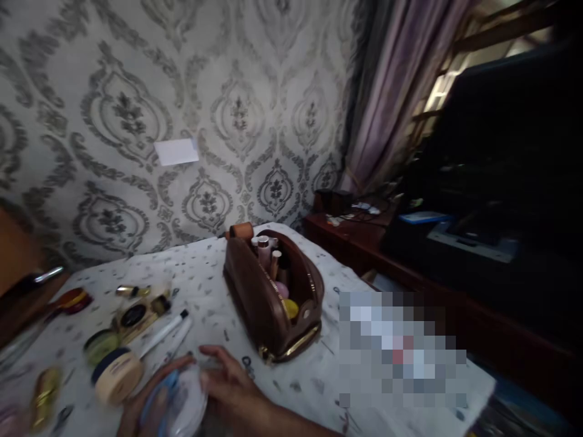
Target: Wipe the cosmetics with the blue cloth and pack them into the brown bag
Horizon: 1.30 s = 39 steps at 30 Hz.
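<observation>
A round, white and light-blue container (189, 403), blurred, is between my two hands at the bottom of the view. My left hand (148, 397) wraps around its blue side. From the right, my right hand (234, 383) grips the white side, its index finger raised a little above. What is inside the container cannot be made out. Just beyond my hands stands an unzipped brown makeup bag (252, 297) with bottles, tubes and a yellow item in it. Left of my left hand lies a beige jar with a dark blue band (119, 376).
White tubes (166, 331), a green-lidded jar (101, 347), a compact (133, 314) and a gold tube (45, 394) lie on the patterned white cloth (200, 273). A blurred-out patch covers the right side. Beyond it are a dark red table (355, 233) and a large black screen (501, 152).
</observation>
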Motion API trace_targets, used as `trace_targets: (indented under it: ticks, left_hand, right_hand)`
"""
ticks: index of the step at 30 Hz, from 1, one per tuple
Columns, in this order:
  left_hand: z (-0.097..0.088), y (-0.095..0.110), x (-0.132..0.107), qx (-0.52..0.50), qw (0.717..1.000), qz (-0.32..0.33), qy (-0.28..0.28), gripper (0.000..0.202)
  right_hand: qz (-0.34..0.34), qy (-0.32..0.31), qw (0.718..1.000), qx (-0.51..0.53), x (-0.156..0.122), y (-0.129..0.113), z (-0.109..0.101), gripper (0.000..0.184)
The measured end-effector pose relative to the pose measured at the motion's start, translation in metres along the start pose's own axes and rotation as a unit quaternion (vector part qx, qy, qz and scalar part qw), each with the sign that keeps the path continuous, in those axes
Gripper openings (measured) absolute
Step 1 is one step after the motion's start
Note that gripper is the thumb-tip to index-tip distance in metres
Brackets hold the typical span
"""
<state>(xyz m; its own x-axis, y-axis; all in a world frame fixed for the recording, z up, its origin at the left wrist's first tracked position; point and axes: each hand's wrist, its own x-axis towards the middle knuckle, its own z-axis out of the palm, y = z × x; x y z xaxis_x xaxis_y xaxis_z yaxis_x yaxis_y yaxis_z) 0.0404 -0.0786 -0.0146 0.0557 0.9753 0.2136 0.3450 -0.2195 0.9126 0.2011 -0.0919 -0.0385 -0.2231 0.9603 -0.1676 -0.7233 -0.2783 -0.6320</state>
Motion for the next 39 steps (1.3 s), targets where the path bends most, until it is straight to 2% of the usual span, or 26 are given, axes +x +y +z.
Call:
trace_targets:
  ticks: [2, 3, 6, 10, 15, 20, 22, 26, 28, 30, 33, 35, 37, 39]
  left_hand:
    - [-0.001, 0.007, -0.001, -0.010, 1.000, 0.000, -0.015, 0.056]
    - [-0.002, 0.010, -0.001, -0.016, 1.000, 0.004, -0.001, 0.060]
    - [-0.005, 0.016, 0.001, -0.033, 0.999, 0.017, 0.016, 0.060]
    - [-0.005, 0.021, 0.003, -0.050, 0.998, 0.023, 0.036, 0.051]
    - [-0.009, 0.023, 0.006, -0.081, 0.995, 0.019, 0.049, 0.050]
    - [-0.011, 0.023, 0.010, -0.108, 0.993, 0.012, 0.056, 0.051]
    - [-0.011, 0.026, 0.008, -0.131, 0.991, 0.008, 0.021, 0.049]
    - [-0.011, 0.031, 0.006, -0.171, 0.979, 0.013, -0.106, 0.051]
    - [-0.012, 0.030, 0.005, -0.166, 0.978, 0.010, -0.130, 0.053]
    - [-0.011, 0.029, 0.004, -0.149, 0.981, -0.002, -0.121, 0.054]
    - [-0.011, 0.027, 0.001, -0.105, 0.992, -0.025, -0.070, 0.055]
    - [-0.012, 0.025, 0.001, -0.052, 0.998, -0.023, -0.002, 0.056]
    - [-0.014, 0.021, 0.002, -0.004, 0.999, -0.015, 0.042, 0.057]
    - [-0.017, 0.017, 0.003, 0.024, 0.999, -0.006, 0.041, 0.055]
  right_hand:
    - [-0.012, 0.017, 1.000, -0.019, -0.006, -0.001, 0.008, 0.059]
    - [-0.017, 0.012, 0.999, -0.026, -0.010, -0.003, 0.012, 0.055]
    - [0.004, -0.043, 0.994, -0.103, -0.016, -0.011, 0.021, 0.055]
    - [0.059, -0.070, 0.987, -0.134, -0.020, -0.020, 0.025, 0.059]
    - [0.065, -0.029, 0.989, -0.127, -0.020, -0.017, 0.023, 0.060]
    - [0.079, 0.003, 0.993, -0.092, -0.015, -0.015, 0.024, 0.047]
    - [0.087, 0.006, 0.993, -0.084, -0.016, -0.018, 0.027, 0.047]
    - [0.073, 0.007, 0.994, -0.083, -0.019, -0.022, 0.032, 0.048]
    - [0.053, 0.016, 0.995, -0.085, -0.020, -0.023, 0.033, 0.048]
    - [0.034, 0.023, 0.996, -0.083, -0.020, -0.022, 0.034, 0.049]
    - [0.025, 0.015, 0.997, -0.077, -0.022, -0.020, 0.032, 0.054]
    - [0.029, -0.008, 0.996, -0.080, -0.022, -0.018, 0.028, 0.061]
    - [0.040, -0.026, 0.995, -0.091, -0.020, -0.016, 0.024, 0.068]
    - [0.052, -0.025, 0.993, -0.104, -0.018, -0.015, 0.020, 0.071]
